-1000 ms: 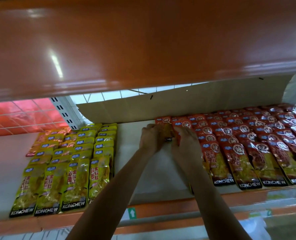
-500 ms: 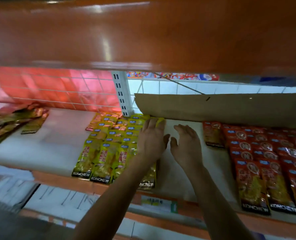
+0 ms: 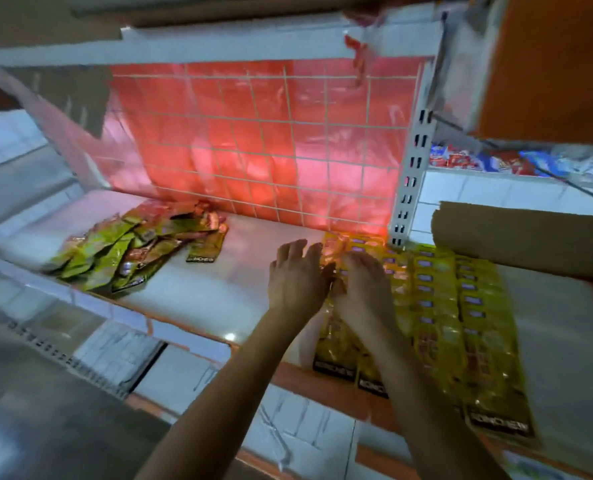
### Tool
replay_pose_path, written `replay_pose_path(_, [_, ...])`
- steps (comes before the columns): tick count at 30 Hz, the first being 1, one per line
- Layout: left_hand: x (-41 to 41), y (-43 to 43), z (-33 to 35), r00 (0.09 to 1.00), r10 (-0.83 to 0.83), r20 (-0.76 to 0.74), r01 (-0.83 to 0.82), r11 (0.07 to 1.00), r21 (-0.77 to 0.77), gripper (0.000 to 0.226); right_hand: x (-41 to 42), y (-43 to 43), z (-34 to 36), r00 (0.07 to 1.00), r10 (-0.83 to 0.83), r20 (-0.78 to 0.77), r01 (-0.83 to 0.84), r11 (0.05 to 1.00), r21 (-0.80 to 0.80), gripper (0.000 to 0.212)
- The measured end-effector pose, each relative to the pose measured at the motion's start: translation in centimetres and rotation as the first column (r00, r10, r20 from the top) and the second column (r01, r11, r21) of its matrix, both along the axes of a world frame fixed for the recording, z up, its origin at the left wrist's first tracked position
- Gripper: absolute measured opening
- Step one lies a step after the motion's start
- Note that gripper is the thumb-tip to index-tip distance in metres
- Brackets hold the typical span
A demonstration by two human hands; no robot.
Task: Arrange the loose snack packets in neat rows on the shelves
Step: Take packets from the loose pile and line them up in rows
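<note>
Held both hands out over white shelf point(image 3: 201, 292). Spread left hand point(image 3: 296, 284) wide, fingers straight, gripping nothing, just left of yellow packet rows point(image 3: 461, 306). Laid right hand point(image 3: 366, 292) flat on leftmost row, fingers relaxed, pinching nothing visible. Kept hands side by side, thumbs close; could not tell contact through blur. Found loose packet pile point(image 3: 121, 251) heaped far left on same shelf, well apart from rows. Noted cardboard sheet point(image 3: 530, 237) over far right end of rows, red mesh backing point(image 3: 270, 140) behind.
</note>
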State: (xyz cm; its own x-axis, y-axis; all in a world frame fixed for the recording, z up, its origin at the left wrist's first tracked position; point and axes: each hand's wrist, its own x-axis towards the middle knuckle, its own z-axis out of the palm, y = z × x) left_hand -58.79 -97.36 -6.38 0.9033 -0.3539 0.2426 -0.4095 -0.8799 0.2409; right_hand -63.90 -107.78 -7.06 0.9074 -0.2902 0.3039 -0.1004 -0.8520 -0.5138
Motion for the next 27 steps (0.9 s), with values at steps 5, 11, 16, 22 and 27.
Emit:
replay_pose_path(5, [4.7,6.3,-0.5,0.998,0.052,-0.027,-0.052,0.999,0.008,0.053,4.7,6.6,-0.7,0.999,0.031,-0.024,-0.031,1.0,0.002,0.043])
replay_pose_path(11, [10.1,13.1,-1.6,0.992,0.124,-0.032,-0.122,0.991,0.056,0.049,9.5,13.1,-2.0,0.993,0.078,-0.084,-0.078,0.997,0.012,0.042])
replay_pose_path(16, [13.8,17.1,-2.2,0.977,0.213,0.016,-0.213,0.977,-0.01,0.037,13.3,16.7,-1.8,0.984,0.096,-0.149,-0.089,0.995,0.052,0.043])
replay_pose_path(22, [19.3,19.7,-1.4,0.951,0.303,0.058,-0.283,0.931,-0.231,0.035,18.9,19.5,-0.5,0.991,0.079,-0.109,-0.059,0.982,0.181,0.037])
replay_pose_path(27, [23.7,20.9,-0.2,0.931,0.36,-0.064,-0.363,0.891,-0.273,0.042,24.3,20.6,0.2,0.99,0.065,-0.129,-0.008,0.916,0.401,0.034])
